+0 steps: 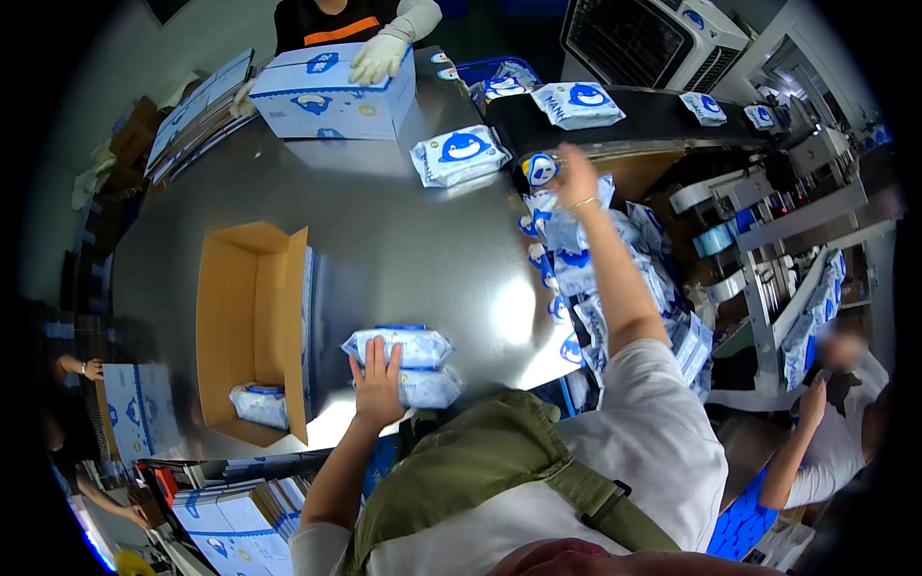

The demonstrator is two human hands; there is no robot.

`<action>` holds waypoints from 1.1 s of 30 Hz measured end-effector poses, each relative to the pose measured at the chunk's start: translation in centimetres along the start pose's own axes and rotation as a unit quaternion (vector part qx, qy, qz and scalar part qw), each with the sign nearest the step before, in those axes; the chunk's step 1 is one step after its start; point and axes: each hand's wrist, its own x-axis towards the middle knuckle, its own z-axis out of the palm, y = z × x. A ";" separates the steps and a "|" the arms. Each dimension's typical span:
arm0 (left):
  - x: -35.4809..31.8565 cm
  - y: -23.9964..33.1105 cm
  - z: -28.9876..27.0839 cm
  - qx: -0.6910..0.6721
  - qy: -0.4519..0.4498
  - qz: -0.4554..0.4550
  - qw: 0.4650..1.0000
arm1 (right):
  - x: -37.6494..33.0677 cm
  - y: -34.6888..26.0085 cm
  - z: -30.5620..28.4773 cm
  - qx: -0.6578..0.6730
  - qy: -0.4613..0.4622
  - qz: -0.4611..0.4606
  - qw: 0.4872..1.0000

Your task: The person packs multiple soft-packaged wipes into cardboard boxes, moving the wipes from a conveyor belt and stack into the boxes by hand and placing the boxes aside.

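My left hand [379,389] lies across the left ends of two white-and-blue wipes packs on the metal table. Its fingers are stretched out and spread over the far wipes pack [413,348]; the near wipes pack [429,388] is beside it, toward me. My right hand [576,180] reaches out to the right edge of the table, by the conveyor belt. Motion smears its fingers, so I cannot tell whether it holds anything. Below it many wipes packs [576,274] lie heaped. An open cardboard box [245,322] on the left contains one visible wipes pack [259,405].
Another wipes pack [461,156] lies on the metal table [384,240]. More packs sit on the black conveyor belt [653,108]. Across the table a co-worker's gloved hand [379,60] rests on a printed carton [331,101]. Flattened cartons [230,528] stand below the near edge.
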 end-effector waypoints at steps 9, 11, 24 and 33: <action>1.0 0.4 -0.8 -0.038 -0.060 -0.056 0.996 | 16.4 0.1 2.5 -0.294 -0.177 -0.054 0.938; 0.9 0.0 0.2 -0.017 -0.037 -0.049 0.998 | 17.4 -2.5 4.9 -0.234 -0.208 -0.065 0.948; 0.4 -0.7 0.4 -0.007 -0.034 -0.020 0.999 | 6.7 -15.7 9.0 -0.039 -0.307 -0.138 0.941; 2.2 -2.5 -1.3 0.053 -0.029 0.098 0.993 | -9.3 -20.2 2.8 -0.052 -0.236 -0.155 0.958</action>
